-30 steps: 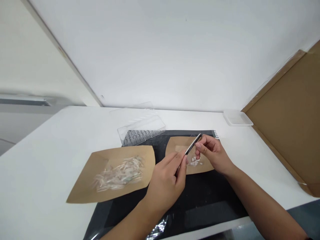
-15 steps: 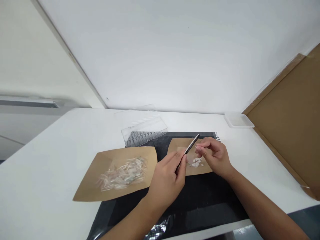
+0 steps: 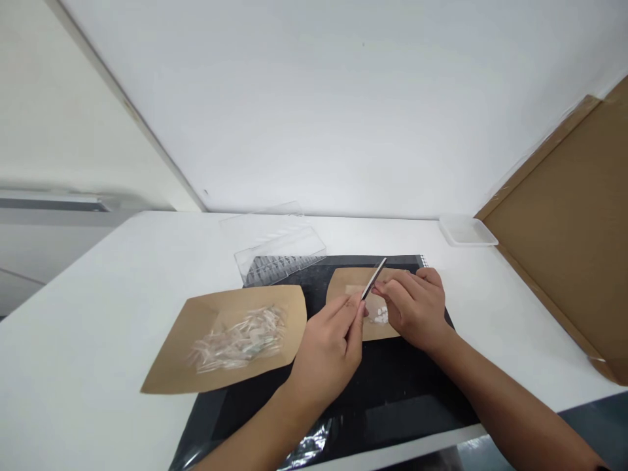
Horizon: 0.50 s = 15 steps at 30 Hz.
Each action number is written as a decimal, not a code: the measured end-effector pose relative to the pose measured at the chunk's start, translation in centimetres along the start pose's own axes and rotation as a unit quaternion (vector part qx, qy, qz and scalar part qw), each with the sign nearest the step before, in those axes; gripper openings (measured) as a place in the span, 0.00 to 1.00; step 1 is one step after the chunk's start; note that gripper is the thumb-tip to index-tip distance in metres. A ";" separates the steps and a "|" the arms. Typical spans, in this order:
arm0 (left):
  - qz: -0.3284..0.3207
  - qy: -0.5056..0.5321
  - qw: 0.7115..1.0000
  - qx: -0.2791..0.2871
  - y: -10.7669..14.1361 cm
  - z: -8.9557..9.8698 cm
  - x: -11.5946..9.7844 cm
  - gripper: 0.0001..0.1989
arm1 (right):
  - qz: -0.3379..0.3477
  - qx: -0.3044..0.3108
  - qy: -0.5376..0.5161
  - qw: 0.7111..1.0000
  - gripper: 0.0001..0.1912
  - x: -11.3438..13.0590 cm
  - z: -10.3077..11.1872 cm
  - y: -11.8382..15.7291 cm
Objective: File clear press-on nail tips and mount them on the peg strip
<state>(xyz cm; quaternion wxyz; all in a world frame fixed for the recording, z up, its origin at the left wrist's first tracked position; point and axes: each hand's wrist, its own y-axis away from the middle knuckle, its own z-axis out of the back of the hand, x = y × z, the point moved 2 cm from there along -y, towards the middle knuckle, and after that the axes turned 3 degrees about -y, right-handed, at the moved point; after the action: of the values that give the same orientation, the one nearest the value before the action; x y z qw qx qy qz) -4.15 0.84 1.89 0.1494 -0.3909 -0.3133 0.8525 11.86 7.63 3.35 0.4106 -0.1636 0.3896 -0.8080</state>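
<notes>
My left hand [image 3: 330,343] is closed on a thin flat black piece with a pale edge [image 3: 375,277], held tilted upward to the right. My right hand [image 3: 415,304] has its thumb and fingers pinched together against the side of that piece; anything between the fingertips is too small to make out. Below the hands, a brown paper tray [image 3: 338,282] holds several small white bits [image 3: 381,315], partly hidden by my right hand. Left of my hands, a larger brown paper tray [image 3: 171,366] contains a heap of clear plastic slivers [image 3: 245,340].
Both trays rest partly or wholly on a black mat [image 3: 392,386] on the white table [image 3: 98,314]. A clear ridged plastic box [image 3: 282,255] lies behind them. At the back right are a shallow translucent container [image 3: 468,232] and an upright cardboard panel [image 3: 564,216].
My right hand has moved left and closed in against the flat piece, where it was apart from it before. My left hand keeps its hold. The view has shifted slightly.
</notes>
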 end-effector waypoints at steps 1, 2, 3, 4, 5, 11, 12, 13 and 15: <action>0.003 -0.002 1.000 -0.001 0.0 0.0 0.0 0.11 | -0.003 0.001 -0.001 1.000 0.13 0.1 -0.1 0.0; 0.006 -0.007 1.000 -0.001 0.0 0.0 0.1 0.11 | -0.003 0.006 -0.004 1.000 0.13 0.2 -0.2 0.0; 0.007 -0.015 1.000 0.001 0.0 0.0 0.1 0.11 | 0.001 0.018 -0.011 1.000 0.13 0.4 -0.3 0.0; 0.007 -0.025 1.000 0.006 0.1 0.0 0.3 0.11 | 0.010 0.034 -0.019 0.999 0.13 0.5 -0.5 0.1; 0.005 -0.036 0.999 0.012 0.1 -0.1 0.4 0.11 | 0.018 0.049 -0.026 0.998 0.13 0.7 -0.6 0.2; -0.014 -0.055 0.998 0.015 0.3 -0.1 0.3 0.10 | 0.000 0.020 -0.006 1.000 0.15 0.5 -0.4 0.0; -0.011 -0.055 0.998 0.017 0.3 -0.1 0.2 0.10 | -0.007 0.006 -0.005 1.000 0.15 0.4 -0.4 -0.2; -0.008 -0.056 0.998 0.019 0.3 -0.1 0.1 0.11 | -0.011 -0.002 -0.007 1.000 0.15 0.3 -0.3 -0.3; -0.007 -0.057 0.998 0.029 0.3 -0.1 0.0 0.11 | -0.005 0.003 -0.016 1.000 0.15 0.2 -0.3 -0.4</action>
<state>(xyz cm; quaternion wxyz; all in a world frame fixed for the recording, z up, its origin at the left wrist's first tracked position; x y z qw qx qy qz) -4.11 0.67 1.63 0.1479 -0.3348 -0.2994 0.8811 11.30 7.78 3.45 0.4135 -0.1767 0.3800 -0.8084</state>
